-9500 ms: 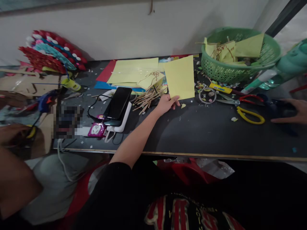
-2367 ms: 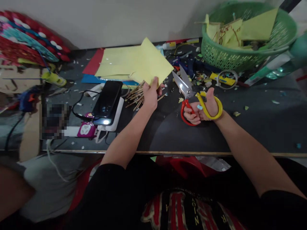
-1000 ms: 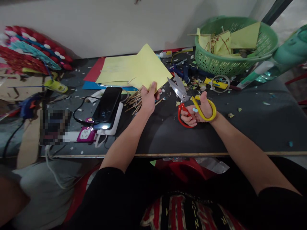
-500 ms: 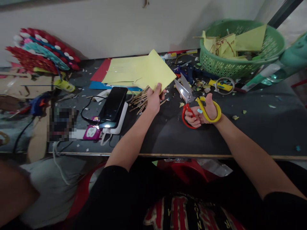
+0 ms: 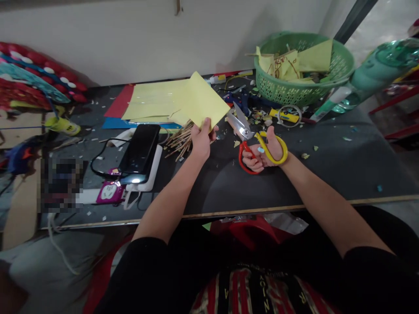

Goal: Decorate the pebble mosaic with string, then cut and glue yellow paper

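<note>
My left hand pinches the near corner of a yellow paper sheet and holds it tilted above the dark table. My right hand is closed through the red and yellow handles of a pair of scissors; the blades stand slightly apart and point up-left toward the sheet's right edge. A bundle of thin wooden sticks lies just left of my left hand.
Yellow, red and blue sheets lie behind. A black phone on a white power bank with cables sits at the left. A green basket of yellow scraps stands back right beside a teal bottle, a tape ring and paper bits.
Over the last second both hands keep their hold with the scissor blades close to the sheet's edge. Earlier, my right hand took up the scissors while the left lifted the sheet.
</note>
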The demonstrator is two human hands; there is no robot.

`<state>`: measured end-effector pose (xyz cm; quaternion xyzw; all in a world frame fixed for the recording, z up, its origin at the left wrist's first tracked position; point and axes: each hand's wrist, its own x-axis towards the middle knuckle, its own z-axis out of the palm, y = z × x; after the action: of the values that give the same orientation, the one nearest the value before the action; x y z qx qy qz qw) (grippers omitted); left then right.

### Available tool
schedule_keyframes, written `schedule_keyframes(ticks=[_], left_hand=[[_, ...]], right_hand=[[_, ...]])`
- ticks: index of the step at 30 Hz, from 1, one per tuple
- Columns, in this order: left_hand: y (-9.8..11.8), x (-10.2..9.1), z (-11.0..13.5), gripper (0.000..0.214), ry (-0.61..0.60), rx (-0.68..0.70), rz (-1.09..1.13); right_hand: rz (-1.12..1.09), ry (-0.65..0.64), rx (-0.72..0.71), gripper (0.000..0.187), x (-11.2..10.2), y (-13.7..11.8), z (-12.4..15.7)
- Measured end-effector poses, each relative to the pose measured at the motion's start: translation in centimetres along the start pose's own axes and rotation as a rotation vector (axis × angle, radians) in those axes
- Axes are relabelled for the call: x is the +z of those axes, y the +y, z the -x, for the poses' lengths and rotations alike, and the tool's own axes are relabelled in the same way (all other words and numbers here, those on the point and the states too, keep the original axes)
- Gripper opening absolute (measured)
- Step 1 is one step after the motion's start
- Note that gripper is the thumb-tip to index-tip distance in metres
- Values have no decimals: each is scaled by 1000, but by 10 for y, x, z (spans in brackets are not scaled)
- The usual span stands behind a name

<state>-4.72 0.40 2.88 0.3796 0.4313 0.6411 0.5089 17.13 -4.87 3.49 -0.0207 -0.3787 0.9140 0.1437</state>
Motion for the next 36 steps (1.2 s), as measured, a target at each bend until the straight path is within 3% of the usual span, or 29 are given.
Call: schedule_keyframes(ticks=[6,10,14,22,26,30,36], left_hand=[[-4,-3,1,50,-106,2,-33],[-5,-6,-6,44,-17,-25,21],[-5,-11,-17,38,70,-24,68],[-6,-7,-7,38,7,-42,-8],[-7,-9,-11,40,43,-36,6],[-8,-11,-17,46,4,-28,19],[-7,-10,-15,35,-23,-61,-3]], right_hand=[[31,15,-61,76,5,-5,3],[87,-27,22,79,6,-3,3],[60,7,14,81,3,-3,2],[155,-8,28,81,6,-5,2],[161,-33,21,81,4,-4,3],[117,-35,14,79,2,-3,3],[133,-32,8,79,2,-2,3]])
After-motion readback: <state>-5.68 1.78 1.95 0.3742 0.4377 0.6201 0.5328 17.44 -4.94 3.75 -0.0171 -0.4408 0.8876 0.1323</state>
